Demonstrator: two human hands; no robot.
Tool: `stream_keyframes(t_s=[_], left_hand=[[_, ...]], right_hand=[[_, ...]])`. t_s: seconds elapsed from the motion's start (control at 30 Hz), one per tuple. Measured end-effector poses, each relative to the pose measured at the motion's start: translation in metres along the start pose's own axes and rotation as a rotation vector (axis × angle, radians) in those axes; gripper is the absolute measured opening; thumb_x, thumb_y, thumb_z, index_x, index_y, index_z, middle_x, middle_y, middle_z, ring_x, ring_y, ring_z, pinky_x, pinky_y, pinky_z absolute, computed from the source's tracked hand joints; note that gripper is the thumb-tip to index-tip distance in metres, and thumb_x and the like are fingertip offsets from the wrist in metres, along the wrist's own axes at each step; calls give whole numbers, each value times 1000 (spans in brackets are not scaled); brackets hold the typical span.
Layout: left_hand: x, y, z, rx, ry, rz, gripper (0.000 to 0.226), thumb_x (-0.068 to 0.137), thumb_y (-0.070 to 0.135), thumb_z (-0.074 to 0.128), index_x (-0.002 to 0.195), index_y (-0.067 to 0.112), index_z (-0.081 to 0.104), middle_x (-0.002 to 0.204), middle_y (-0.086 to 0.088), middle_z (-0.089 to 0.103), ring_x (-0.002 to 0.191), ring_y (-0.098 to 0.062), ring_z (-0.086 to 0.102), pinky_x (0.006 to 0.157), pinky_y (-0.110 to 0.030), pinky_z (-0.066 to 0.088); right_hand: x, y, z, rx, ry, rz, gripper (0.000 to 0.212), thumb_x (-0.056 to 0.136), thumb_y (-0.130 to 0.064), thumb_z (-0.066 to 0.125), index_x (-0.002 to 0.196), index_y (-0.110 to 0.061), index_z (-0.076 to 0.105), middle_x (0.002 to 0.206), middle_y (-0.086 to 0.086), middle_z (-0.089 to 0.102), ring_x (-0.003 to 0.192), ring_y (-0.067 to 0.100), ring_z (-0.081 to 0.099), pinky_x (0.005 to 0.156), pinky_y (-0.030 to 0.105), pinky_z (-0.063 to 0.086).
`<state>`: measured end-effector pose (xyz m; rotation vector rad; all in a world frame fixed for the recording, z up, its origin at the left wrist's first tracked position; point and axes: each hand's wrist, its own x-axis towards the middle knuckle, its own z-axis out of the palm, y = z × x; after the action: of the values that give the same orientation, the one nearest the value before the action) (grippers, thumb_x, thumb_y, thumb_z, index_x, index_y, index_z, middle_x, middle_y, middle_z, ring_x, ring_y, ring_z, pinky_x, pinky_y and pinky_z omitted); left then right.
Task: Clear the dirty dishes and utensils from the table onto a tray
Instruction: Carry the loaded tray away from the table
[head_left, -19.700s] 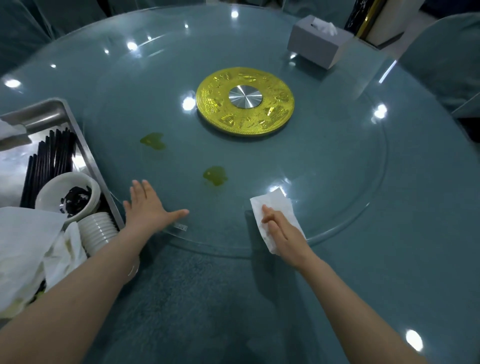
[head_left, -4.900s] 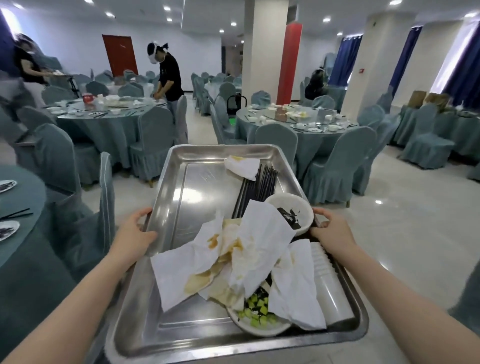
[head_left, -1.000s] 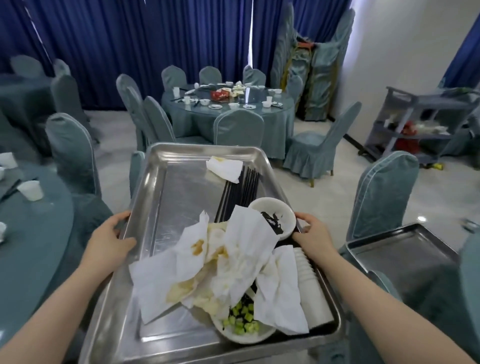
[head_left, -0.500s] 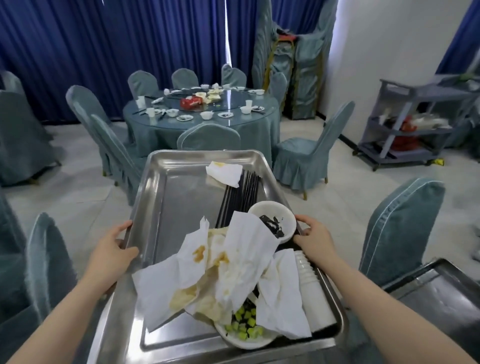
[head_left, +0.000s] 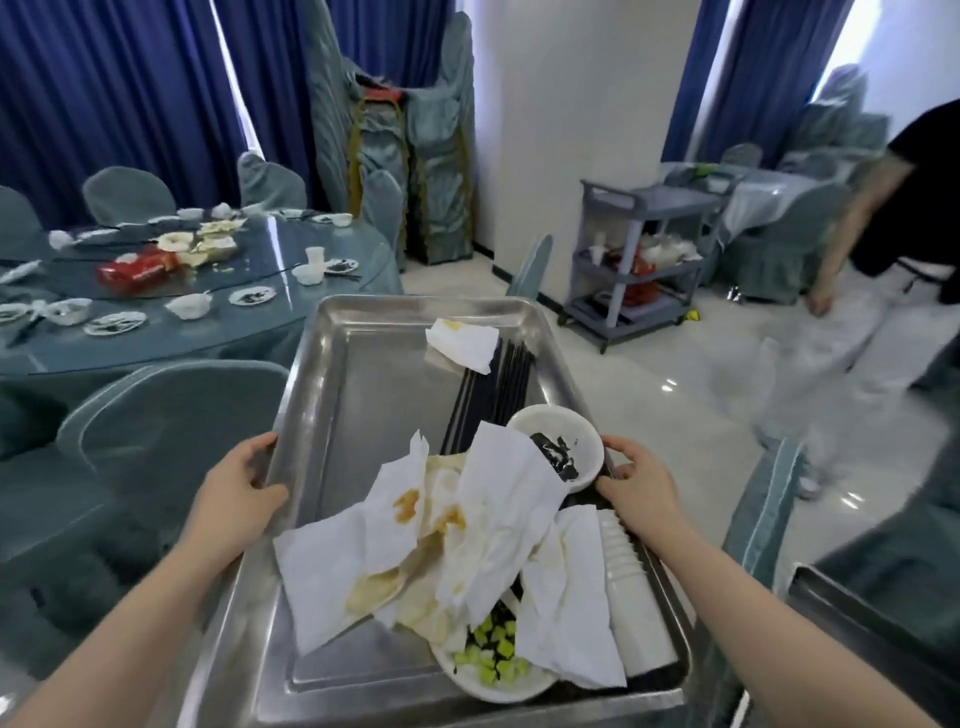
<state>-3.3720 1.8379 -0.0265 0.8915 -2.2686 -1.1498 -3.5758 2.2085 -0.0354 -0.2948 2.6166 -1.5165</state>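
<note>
Blue curtains hung behind a banquet room of covered chairs, and a round table at far left was laid with dirty plates, cups, a red packet and scraps. A grey cart stood by the white pillar at far right, and another person, blurred, was at the right edge.

Near the camera a steel tray was held out level, off any surface. The left hand gripped its left rim, thumb over the edge and fingers apparently beneath. The right hand gripped the right rim just beside a white bowl smeared with dark sauce.

On the tray lay the cleared things: black chopsticks along the right side with a stained napkin over their far ends, a heap of soiled napkins in the near half, a plate of green bits half under them, and a stack of cups on its side by the right rim.

The step in hand looked like carrying the loaded tray, either toward the cart or toward the dirty table; which, I could not tell. The load sat near and to the right, so the next move called for both grips held firm and the tray kept level, steered between the chairs, then set down flat before either hand let go.
</note>
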Motion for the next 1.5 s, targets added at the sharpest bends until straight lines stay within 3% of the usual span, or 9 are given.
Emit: stream_keyframes(t_s=[0.2,0.33,0.47,0.6,0.87,1.0,1.27,1.37,1.5], left_hand=[[168,77,99,-12,-199,75,66,73,3,69,131,30,52,88,8,67,72,-13,66,63,-35,53],[276,135,187,-73,-236,150,62,70,12,76,124,33,57,82,16,68,72,-7,67,59,-29,49],[370,186,273,-117,-256,197,61,72,12,77,127,29,57,85,21,65,69,2,63,59,-18,44],[469,242,339,-114,-253,206,65,73,17,78,131,31,53,99,0,67,75,-3,60,58,-21,43],[650,345,507,-87,-353,268,61,77,14,75,131,30,52,86,1,71,74,-24,68,72,-44,56],[738,400,608,-150,-414,288,60,76,6,72,130,26,54,75,11,69,63,-17,68,56,-32,54],[883,527,806,-119,-554,378,62,76,-1,64,130,26,52,88,5,66,69,-11,64,55,-19,48],[932,566,886,-162,-581,397,63,78,-3,63,133,24,52,112,-6,64,89,-13,62,73,-30,51],[994,609,978,-128,-562,405,65,76,4,66,133,32,51,105,-1,64,80,-9,64,59,-26,47]], right_hand=[[130,1,-35,-12,187,89,53,70,-9,67,108,-44,62,75,-3,69,72,12,64,59,20,42],[243,10,-64,-3,256,105,49,70,-8,68,105,-42,63,56,-6,64,47,0,57,43,10,33],[365,23,-95,27,262,122,53,69,-3,64,111,-37,64,56,0,67,49,10,62,50,22,43],[486,19,-121,18,316,88,53,68,-4,66,110,-36,65,51,-8,63,47,4,59,51,20,43],[705,44,-176,17,400,153,53,68,-7,68,105,-45,62,71,6,72,67,22,70,75,42,57],[807,64,-206,11,489,173,55,68,-6,65,109,-42,63,65,1,72,61,16,69,71,37,57],[979,105,-294,-17,641,257,52,70,-7,68,107,-43,61,65,4,68,63,22,64,61,29,48],[1058,129,-329,-26,661,234,49,72,-10,70,109,-41,63,51,-5,53,51,16,49,54,28,39],[1170,160,-374,-59,668,215,50,71,-12,70,111,-41,64,42,-7,48,39,6,41,48,25,35]])
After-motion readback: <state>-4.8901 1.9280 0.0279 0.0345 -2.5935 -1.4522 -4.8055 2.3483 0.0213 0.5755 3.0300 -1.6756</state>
